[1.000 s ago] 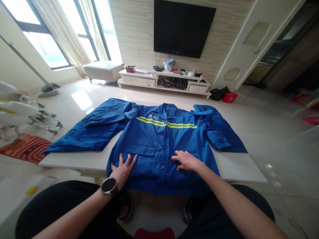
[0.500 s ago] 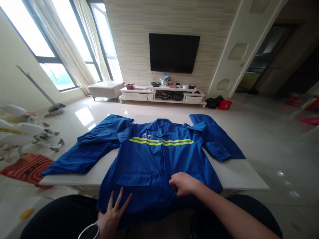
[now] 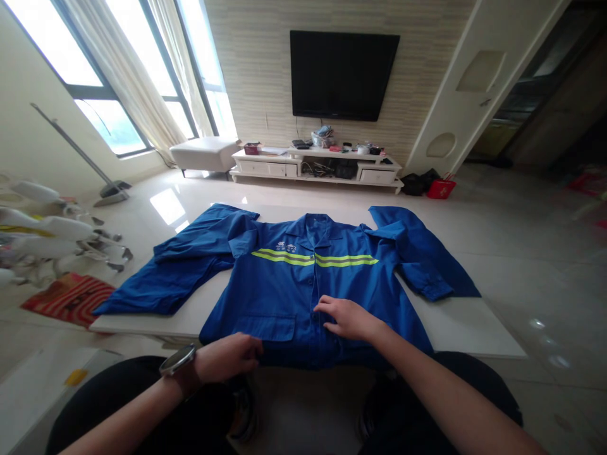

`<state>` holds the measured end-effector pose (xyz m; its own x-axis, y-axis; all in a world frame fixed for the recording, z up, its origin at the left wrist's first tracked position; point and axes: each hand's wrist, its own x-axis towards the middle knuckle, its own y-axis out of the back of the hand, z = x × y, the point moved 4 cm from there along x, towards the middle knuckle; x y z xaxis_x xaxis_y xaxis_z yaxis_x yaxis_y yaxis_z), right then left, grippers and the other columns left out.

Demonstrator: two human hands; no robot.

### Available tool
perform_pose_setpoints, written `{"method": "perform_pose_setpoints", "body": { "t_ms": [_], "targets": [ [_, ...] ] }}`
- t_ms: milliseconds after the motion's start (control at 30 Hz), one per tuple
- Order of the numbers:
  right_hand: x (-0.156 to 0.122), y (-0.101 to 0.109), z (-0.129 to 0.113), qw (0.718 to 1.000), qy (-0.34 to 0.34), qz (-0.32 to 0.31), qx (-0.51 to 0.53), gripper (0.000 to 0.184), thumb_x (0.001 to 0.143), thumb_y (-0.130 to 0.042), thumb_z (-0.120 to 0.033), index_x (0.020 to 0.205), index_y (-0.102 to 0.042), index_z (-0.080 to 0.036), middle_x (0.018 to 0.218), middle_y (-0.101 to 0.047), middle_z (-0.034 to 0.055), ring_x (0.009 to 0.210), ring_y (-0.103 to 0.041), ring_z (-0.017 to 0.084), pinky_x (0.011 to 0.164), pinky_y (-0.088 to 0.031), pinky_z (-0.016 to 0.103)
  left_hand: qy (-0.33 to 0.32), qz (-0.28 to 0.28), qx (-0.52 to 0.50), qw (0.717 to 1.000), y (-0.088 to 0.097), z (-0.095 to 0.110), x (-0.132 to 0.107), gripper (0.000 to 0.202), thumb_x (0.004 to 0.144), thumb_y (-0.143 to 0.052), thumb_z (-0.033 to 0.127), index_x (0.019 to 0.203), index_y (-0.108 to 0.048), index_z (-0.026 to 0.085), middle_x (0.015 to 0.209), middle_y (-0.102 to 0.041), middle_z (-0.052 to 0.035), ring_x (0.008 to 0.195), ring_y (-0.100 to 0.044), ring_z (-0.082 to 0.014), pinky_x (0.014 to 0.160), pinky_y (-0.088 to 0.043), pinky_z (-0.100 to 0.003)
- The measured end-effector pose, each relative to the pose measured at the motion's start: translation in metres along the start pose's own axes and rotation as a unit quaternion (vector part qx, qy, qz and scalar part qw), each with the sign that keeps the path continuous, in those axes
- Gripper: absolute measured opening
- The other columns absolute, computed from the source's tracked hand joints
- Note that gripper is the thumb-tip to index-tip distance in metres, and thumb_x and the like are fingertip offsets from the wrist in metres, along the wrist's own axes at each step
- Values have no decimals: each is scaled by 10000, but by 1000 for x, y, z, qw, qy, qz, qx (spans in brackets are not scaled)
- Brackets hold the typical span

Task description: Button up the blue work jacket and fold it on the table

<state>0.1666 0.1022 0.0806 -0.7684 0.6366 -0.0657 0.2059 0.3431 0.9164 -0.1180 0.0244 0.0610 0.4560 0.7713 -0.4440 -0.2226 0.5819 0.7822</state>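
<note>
A blue work jacket (image 3: 279, 291) lies front up, collar away from me, with a yellow-and-grey reflective stripe across its chest. Its lower hem reaches past the near edge of the white table (image 3: 488, 328). At the lower left hem, below the flap pocket, my left hand (image 3: 234, 355) has its fingers curled on the cloth; a watch is on that wrist. My right hand (image 3: 351, 319) rests on the front by the button strip, index finger stretched out and thumb apart from it. More blue cloth (image 3: 142, 294) lies under the jacket's sleeves on both sides.
A low white cabinet (image 3: 270, 165) with small items stands along the wall below a black television (image 3: 344, 76). A white stool (image 3: 203, 155) is by the windows. To the left are a red patterned bag (image 3: 69, 302), a dustpan (image 3: 114, 188) and white chair-like parts (image 3: 66, 227).
My left hand went from lying spread on the jacket to curled at its hem. The right hand moved up along the button strip and its fingers loosened. The view tilted down slightly.
</note>
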Motion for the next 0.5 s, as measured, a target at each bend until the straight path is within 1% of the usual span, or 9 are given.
{"method": "perform_pose_setpoints", "body": {
  "t_ms": [33, 100, 133, 200, 267, 333, 400, 500],
  "targets": [
    [5, 0, 0, 1000, 6, 9, -3, 474, 870, -624, -199, 1342, -600, -239, 1357, -602, 70, 1068, -660, 202, 872, -483, 277, -33, 4, -17, 999, 15, 14, 12, 287, 862, -574, 335, 1083, -743, 265, 896, -766, -24, 821, -713, -205, 752, -526, -264],
    [15, -2, 3, 1000, 11, 3, -23, 535, 859, -603, -163, 1385, -569, -250, 1434, -562, 67, 1137, -640, 219, 913, -480, 297, -61, 39, -11, 997, 44, 34, 42, 273, 874, -570, 335, 1062, -736, 229, 943, -757, -54, 863, -701, -223, 782, -510, -284],
    [19, -2, 7, 999, 3, -5, -40, 510, 861, -591, -157, 1362, -588, -250, 1413, -582, 66, 1136, -640, 225, 912, -479, 306, -67, 58, -1, 996, 55, 40, 58, 268, 877, -568, 323, 1061, -732, 219, 966, -752, -63, 881, -696, -230, 805, -505, -297],
    [28, 1, 18, 996, -31, -18, -79, 406, 881, -553, -156, 1266, -648, -241, 1273, -665, 68, 1088, -650, 229, 886, -477, 313, -86, 83, 20, 993, 67, 45, 91, 273, 874, -574, 287, 1086, -723, 201, 1038, -736, -83, 951, -682, -242, 868, -498, -317],
    [35, 7, 30, 991, -78, -13, -112, 313, 912, -509, -161, 1162, -683, -234, 1118, -710, 66, 1038, -650, 226, 860, -468, 310, -102, 113, 43, 987, 69, 44, 122, 312, 870, -582, 257, 1151, -701, 196, 1138, -701, -100, 1049, -646, -256, 932, -485, -337],
    [39, 13, 41, 983, -122, 4, -136, 260, 956, -468, -199, 1090, -689, -228, 1060, -711, 71, 1014, -640, 223, 847, -457, 310, -105, 146, 65, 981, 63, 40, 145, 361, 875, -583, 262, 1222, -673, 214, 1196, -667, -105, 1114, -601, -274, 953, -479, -371],
    [42, 13, 48, 977, -152, 13, -148, 249, 996, -450, -278, 1059, -684, -221, 1069, -701, 81, 1009, -628, 225, 840, -450, 312, -95, 182, 77, 976, 55, 37, 161, 365, 896, -573, 302, 1246, -659, 244, 1210, -646, -102, 1139, -566, -293, 938, -480, -416],
    [45, 4, 57, 974, -177, 30, -139, 258, 1000, -485, -375, 1069, -666, -205, 1084, -692, 90, 1017, -612, 230, 840, -445, 317, -82, 219, 54, 971, 43, 36, 174, 308, 932, -548, 372, 1199, -665, 272, 1223, -629, -91, 1149, -544, -305, 920, -474, -461]
  ]
}}
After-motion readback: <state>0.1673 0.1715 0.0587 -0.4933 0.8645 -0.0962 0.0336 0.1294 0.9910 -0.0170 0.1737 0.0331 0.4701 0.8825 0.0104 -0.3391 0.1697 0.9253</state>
